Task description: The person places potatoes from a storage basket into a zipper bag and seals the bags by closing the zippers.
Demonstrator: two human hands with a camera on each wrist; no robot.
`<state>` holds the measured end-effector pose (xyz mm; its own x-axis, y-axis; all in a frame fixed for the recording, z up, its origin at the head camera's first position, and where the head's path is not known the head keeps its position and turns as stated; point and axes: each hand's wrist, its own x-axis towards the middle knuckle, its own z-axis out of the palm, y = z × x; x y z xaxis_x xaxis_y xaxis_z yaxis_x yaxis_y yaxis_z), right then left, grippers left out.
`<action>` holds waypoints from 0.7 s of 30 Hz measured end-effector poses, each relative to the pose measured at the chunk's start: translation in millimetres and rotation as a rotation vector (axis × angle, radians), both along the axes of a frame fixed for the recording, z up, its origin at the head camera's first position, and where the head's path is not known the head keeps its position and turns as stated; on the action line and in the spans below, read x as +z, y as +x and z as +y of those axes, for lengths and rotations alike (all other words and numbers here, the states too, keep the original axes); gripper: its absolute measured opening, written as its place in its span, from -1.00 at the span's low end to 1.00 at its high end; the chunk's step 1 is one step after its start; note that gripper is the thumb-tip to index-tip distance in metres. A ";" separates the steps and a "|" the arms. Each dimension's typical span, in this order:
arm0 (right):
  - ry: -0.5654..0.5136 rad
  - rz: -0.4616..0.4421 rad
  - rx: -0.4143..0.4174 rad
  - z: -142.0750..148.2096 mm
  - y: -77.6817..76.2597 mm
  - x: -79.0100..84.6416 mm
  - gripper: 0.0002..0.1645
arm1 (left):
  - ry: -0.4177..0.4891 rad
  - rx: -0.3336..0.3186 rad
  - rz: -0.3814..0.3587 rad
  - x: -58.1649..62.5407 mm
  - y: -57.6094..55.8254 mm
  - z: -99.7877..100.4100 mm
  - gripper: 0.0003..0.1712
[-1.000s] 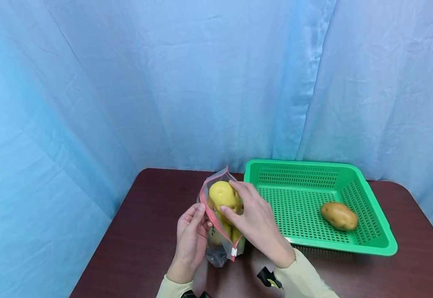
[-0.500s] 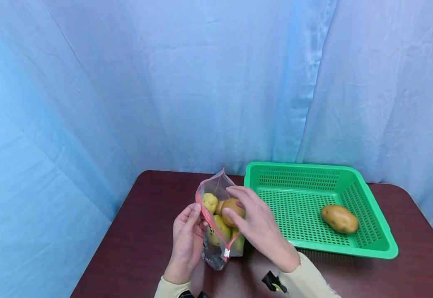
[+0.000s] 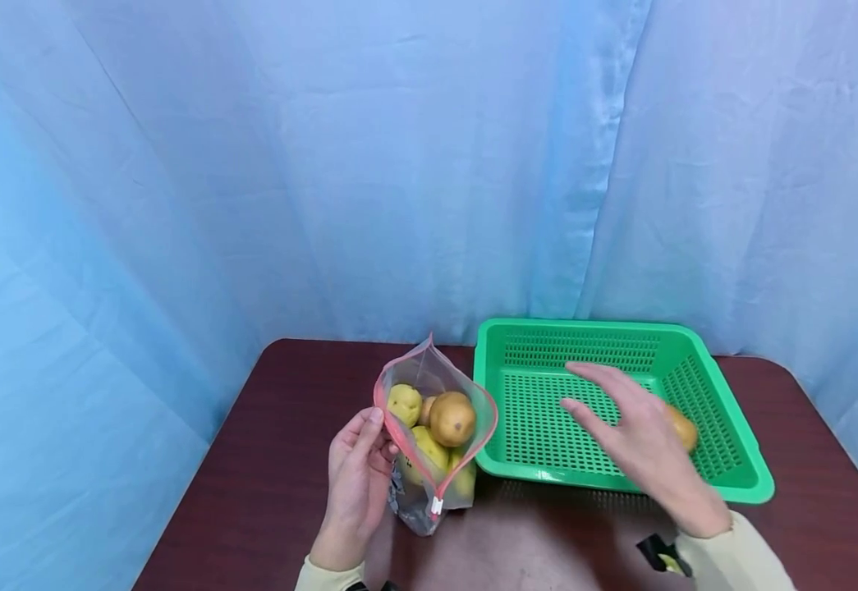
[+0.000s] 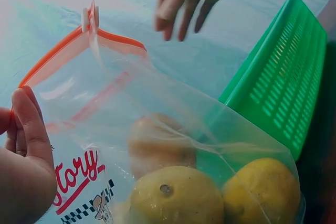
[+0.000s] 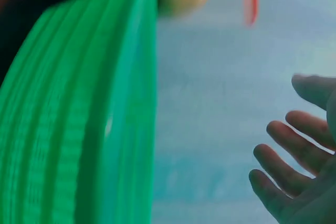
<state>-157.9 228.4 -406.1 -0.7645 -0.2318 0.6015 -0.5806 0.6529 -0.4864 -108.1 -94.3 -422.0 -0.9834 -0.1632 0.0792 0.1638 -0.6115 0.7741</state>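
My left hand point(image 3: 353, 484) pinches the pink zip edge of a clear plastic zipper bag point(image 3: 430, 371) between thumb and fingers. The bag stands with its mouth wide, a white slider point(image 3: 438, 506) at its near corner. Inside lie a brown potato point(image 3: 452, 419) on top and several yellow fruits point(image 3: 404, 404), whose kind I cannot tell. In the left wrist view, red lettering point(image 4: 79, 174) shows on the bag. My right hand point(image 3: 639, 435), fingers spread and holding nothing, hovers over the green basket point(image 3: 584, 327). Another potato point(image 3: 683, 428) lies in the basket, partly hidden behind that hand.
The perforated basket stands at the right of the dark wooden table point(image 3: 310, 377), close beside the bag. Light blue curtains point(image 3: 399, 164) hang behind the table and along its left side.
The right hand first lowered a yellow fruit into the bag and let go. It has since moved right, out of the bag and over the basket. The left hand keeps its grip on the edge.
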 end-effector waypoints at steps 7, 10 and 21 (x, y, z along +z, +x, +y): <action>0.095 -0.165 -0.059 60.0 -17.6 -17.8 -0.26 | 0.005 -0.024 0.036 -2.3 0.8 0.3 -0.72; 0.124 -0.232 -0.064 78.3 -25.2 -25.0 -0.18 | 0.006 -0.029 0.038 -2.6 1.0 -0.1 -0.71; 0.258 -0.329 -0.025 108.8 -42.3 -35.9 0.03 | 0.001 -0.027 0.034 -2.0 1.8 -1.4 -0.72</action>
